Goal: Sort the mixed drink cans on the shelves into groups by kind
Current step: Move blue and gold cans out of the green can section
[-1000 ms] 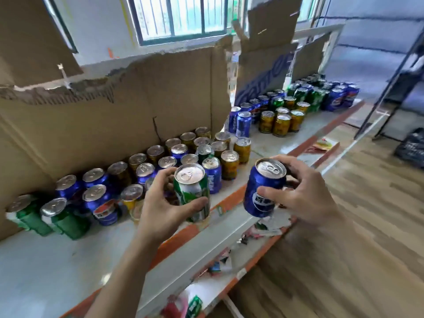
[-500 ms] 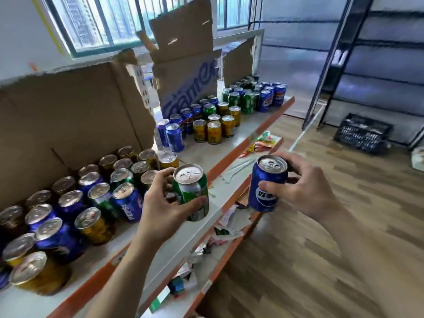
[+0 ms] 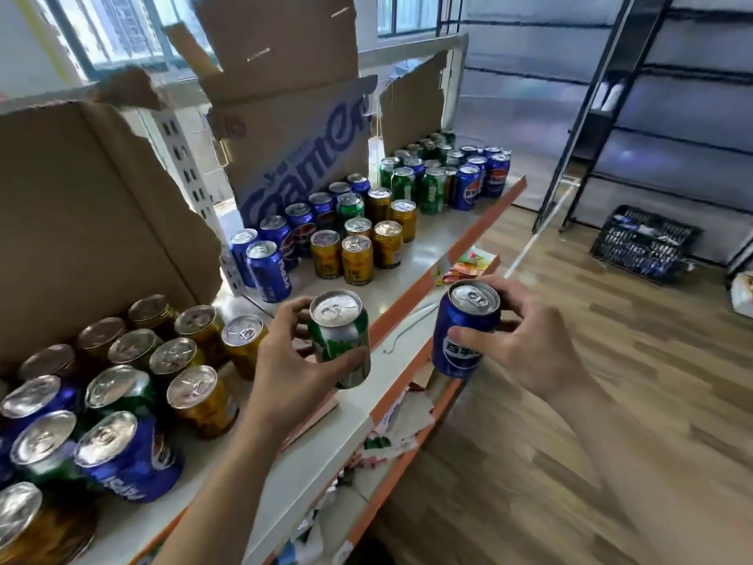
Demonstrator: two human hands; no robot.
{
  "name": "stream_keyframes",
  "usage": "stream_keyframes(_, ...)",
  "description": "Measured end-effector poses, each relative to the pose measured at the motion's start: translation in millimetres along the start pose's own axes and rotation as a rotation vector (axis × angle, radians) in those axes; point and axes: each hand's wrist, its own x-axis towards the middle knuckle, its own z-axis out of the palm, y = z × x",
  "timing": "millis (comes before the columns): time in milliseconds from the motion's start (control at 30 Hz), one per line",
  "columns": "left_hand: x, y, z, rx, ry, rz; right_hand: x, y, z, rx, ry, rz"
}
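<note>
My left hand [image 3: 291, 360] grips a green can [image 3: 340, 336] upright above the front edge of the white shelf [image 3: 419, 254]. My right hand [image 3: 525, 340] grips a blue can [image 3: 462, 332], held just off the shelf's orange lip. A mixed cluster of blue, green and gold cans [image 3: 122, 393] stands at the near left. Further along stand a row of blue cans [image 3: 281, 242], a group of gold cans [image 3: 362, 246], and at the far end green cans [image 3: 423, 185] beside blue cans [image 3: 483, 173].
Torn cardboard sheets [image 3: 81, 222] back the shelf, one with blue lettering [image 3: 301, 157]. Paper scraps lie on the lower shelf [image 3: 391, 426]. A black crate [image 3: 644, 244] sits on the wooden floor by a dark metal rack [image 3: 611, 95] at the right.
The view has swung right along the shelf and closer to it. Both hands still hold their cans; the near cluster has slid to the lower left of view.
</note>
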Motion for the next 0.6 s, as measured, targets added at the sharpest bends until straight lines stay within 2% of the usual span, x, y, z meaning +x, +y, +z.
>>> stream_keyframes(300, 93, -26, 23, 0.055, 0.036, -0.055, 115, 24, 31, -0.014, -0.097, -0.038)
stream_keyframes(600, 134, -39, 39, 0.103, 0.043, -0.074, 185, 49, 51, -0.027, -0.189, -0.032)
